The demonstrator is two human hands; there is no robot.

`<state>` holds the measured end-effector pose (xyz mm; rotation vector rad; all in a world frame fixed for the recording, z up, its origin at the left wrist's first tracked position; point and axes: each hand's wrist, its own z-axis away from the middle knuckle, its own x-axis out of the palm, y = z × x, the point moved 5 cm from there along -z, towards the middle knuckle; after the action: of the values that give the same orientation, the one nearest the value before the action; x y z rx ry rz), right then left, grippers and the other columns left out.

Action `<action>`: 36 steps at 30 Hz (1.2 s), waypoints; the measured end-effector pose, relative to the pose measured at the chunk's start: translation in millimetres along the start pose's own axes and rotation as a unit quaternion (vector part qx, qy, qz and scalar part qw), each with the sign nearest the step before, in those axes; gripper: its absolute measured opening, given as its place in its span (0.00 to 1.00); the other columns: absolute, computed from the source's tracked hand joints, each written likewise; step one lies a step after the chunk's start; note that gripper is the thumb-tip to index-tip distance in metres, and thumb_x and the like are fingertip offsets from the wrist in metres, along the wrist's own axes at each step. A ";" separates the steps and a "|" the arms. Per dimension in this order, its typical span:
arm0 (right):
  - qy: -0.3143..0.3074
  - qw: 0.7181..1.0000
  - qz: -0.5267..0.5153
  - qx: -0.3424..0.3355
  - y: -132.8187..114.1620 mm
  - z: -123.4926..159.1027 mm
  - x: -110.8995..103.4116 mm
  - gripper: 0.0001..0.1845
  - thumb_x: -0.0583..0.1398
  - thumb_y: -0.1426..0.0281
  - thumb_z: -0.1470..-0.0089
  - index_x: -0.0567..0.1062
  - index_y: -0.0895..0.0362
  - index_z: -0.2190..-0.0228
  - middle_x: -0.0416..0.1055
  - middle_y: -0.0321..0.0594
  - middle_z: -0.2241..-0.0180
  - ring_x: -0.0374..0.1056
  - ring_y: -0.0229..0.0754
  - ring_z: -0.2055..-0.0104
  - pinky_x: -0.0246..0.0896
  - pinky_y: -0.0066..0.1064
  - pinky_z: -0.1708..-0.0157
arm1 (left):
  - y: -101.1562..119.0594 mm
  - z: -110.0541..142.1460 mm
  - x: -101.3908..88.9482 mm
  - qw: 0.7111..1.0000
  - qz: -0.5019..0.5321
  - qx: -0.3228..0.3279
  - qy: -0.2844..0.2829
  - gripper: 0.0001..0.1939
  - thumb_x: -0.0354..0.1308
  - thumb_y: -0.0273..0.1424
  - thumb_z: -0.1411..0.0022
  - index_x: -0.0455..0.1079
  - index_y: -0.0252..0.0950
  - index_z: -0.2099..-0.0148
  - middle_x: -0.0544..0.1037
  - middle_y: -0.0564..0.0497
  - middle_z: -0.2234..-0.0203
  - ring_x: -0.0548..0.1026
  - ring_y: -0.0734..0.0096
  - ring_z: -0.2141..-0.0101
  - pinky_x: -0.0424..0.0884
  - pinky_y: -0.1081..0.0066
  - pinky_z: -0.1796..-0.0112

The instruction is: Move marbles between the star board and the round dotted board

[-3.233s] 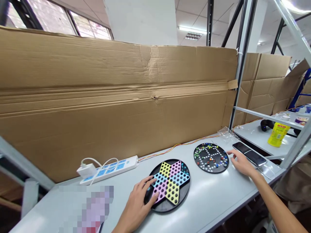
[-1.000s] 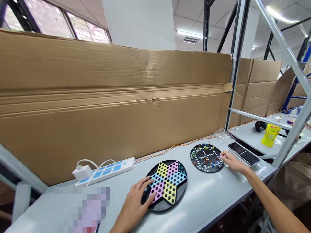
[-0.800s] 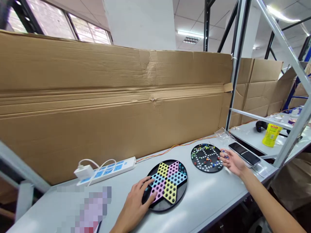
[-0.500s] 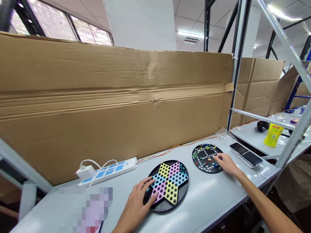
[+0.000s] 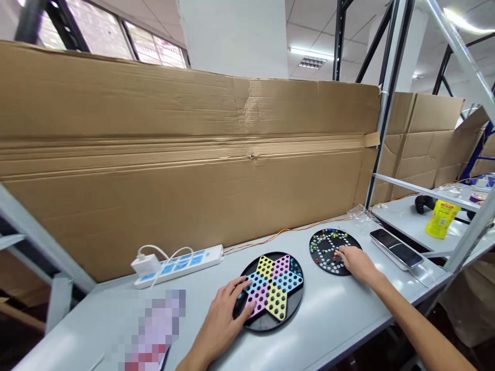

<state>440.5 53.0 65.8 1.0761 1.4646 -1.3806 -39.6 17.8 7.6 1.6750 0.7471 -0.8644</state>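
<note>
My left hand (image 5: 226,314) rests on the left edge of a round black Chinese checkers board (image 5: 266,323), fingers spread and holding nothing. The board has a star of yellow, pink and blue hole fields, with dark teal marbles (image 5: 295,267) in its upper right rim. My right hand (image 5: 356,263) is over the right part of a second round black board (image 5: 324,251) with white dots. Its thumb and forefinger are pinched together beside small orange pieces (image 5: 335,254); whatever is between the fingertips is hidden. Several small green pieces (image 5: 315,241) stand at this board's left side.
A white power strip (image 5: 189,264) with a plugged charger lies along the cardboard wall (image 5: 185,206). Right of the boards is a white box with a black glossy top (image 5: 396,247), near crumpled clear plastic (image 5: 361,214). A metal post (image 5: 386,103) and a yellow container (image 5: 443,219) are farther right.
My right hand has shifted left over the dotted board, its fingertips now by the orange pieces and drawn closer together. My left hand stays on the checkers board. The view has turned slightly left.
</note>
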 end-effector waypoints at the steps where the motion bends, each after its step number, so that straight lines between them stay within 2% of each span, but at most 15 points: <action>1: 0.010 0.999 -0.027 -0.017 -9.7 -2.1 -0.4 0.21 0.56 0.71 0.13 0.79 0.50 0.63 0.90 0.47 0.57 0.86 0.53 0.52 0.67 0.37 0.53 | -0.6 -0.1 0.7 1.000 -0.002 -0.001 0.004 0.32 0.61 0.57 0.18 0.88 0.54 0.23 0.87 0.46 0.19 0.84 0.36 0.22 0.82 0.34 0.20; 3: 0.012 0.993 -0.084 -0.081 -40.7 -2.7 5.9 0.22 0.56 0.70 0.14 0.77 0.50 0.65 0.89 0.45 0.60 0.83 0.51 0.56 0.66 0.36 0.54 | -2.7 0.0 2.5 1.000 -0.006 -0.002 0.011 0.31 0.62 0.56 0.19 0.89 0.55 0.24 0.87 0.46 0.19 0.84 0.36 0.22 0.82 0.34 0.21; 5: -0.011 0.979 -0.116 -0.167 -83.4 2.4 21.3 0.20 0.58 0.68 0.14 0.76 0.50 0.64 0.89 0.43 0.60 0.82 0.49 0.58 0.65 0.35 0.55 | -4.9 0.3 4.0 1.000 -0.006 -0.004 0.016 0.31 0.62 0.56 0.19 0.89 0.56 0.24 0.87 0.47 0.19 0.84 0.36 0.22 0.82 0.33 0.21; 8: -0.065 0.957 -0.073 -0.275 -146.0 16.2 51.1 0.16 0.67 0.65 0.18 0.76 0.50 0.65 0.90 0.42 0.60 0.79 0.47 0.62 0.56 0.35 0.62 | -6.0 1.3 4.0 1.000 -0.004 -0.006 0.014 0.31 0.62 0.56 0.20 0.89 0.55 0.24 0.87 0.46 0.20 0.83 0.35 0.22 0.81 0.32 0.20; 11: -0.087 0.947 -0.024 -0.307 -176.5 26.4 68.2 0.09 0.71 0.65 0.22 0.79 0.50 0.59 0.93 0.42 0.56 0.79 0.48 0.64 0.49 0.38 0.65 | -3.2 2.5 1.7 1.000 -0.001 -0.007 0.010 0.31 0.63 0.55 0.20 0.89 0.55 0.25 0.87 0.47 0.19 0.83 0.36 0.22 0.81 0.34 0.19; 15: -0.074 0.947 -0.036 -0.311 -167.5 33.7 65.8 0.03 0.71 0.68 0.23 0.82 0.49 0.54 0.94 0.41 0.53 0.83 0.49 0.59 0.54 0.37 0.64 | 3.1 3.9 -1.7 1.000 -0.001 -0.010 0.006 0.31 0.63 0.54 0.21 0.89 0.55 0.25 0.87 0.47 0.19 0.83 0.36 0.21 0.81 0.34 0.19; 20: -0.064 0.946 -0.080 -0.306 -150.9 36.1 60.5 0.06 0.73 0.65 0.26 0.83 0.46 0.51 0.94 0.39 0.53 0.83 0.51 0.56 0.60 0.37 0.61 | 8.8 4.4 -4.8 1.000 0.000 -0.002 0.005 0.29 0.64 0.52 0.19 0.89 0.54 0.25 0.88 0.45 0.21 0.84 0.36 0.24 0.82 0.33 0.21; 23: -0.046 0.946 -0.085 -0.308 -160.6 34.5 65.3 0.03 0.72 0.62 0.23 0.85 0.43 0.51 0.92 0.38 0.55 0.80 0.51 0.59 0.59 0.39 0.62 | 8.5 4.2 -4.0 1.000 -0.001 0.004 0.008 0.29 0.64 0.53 0.19 0.89 0.53 0.25 0.88 0.44 0.22 0.84 0.35 0.24 0.83 0.32 0.21; 26: -0.038 0.949 -0.048 -0.310 -175.4 34.9 76.2 0.07 0.73 0.58 0.23 0.85 0.45 0.53 0.91 0.41 0.54 0.78 0.52 0.61 0.58 0.42 0.63 | 6.1 3.9 -2.8 1.000 0.000 0.004 0.015 0.30 0.64 0.54 0.20 0.89 0.54 0.25 0.88 0.44 0.22 0.84 0.35 0.25 0.83 0.32 0.21; 31: -0.017 0.944 -0.023 -0.328 -185.3 41.4 85.7 0.10 0.74 0.54 0.23 0.86 0.45 0.53 0.91 0.47 0.50 0.80 0.60 0.52 0.66 0.46 0.54 | 3.8 3.0 -3.4 1.000 0.003 0.000 0.005 0.30 0.63 0.53 0.19 0.89 0.53 0.25 0.88 0.45 0.21 0.84 0.35 0.23 0.81 0.33 0.20; 36: 0.000 0.936 0.013 -0.351 -188.8 42.3 85.1 0.16 0.75 0.48 0.26 0.86 0.46 0.53 0.91 0.45 0.51 0.77 0.58 0.52 0.67 0.46 0.53 | 1.8 0.9 -4.4 1.000 -0.006 -0.005 0.007 0.31 0.62 0.54 0.19 0.89 0.51 0.25 0.88 0.44 0.21 0.84 0.36 0.24 0.81 0.33 0.19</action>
<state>235.9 9.1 36.1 0.6239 1.7380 -0.7221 -40.7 16.3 12.0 1.6701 0.7696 -0.8568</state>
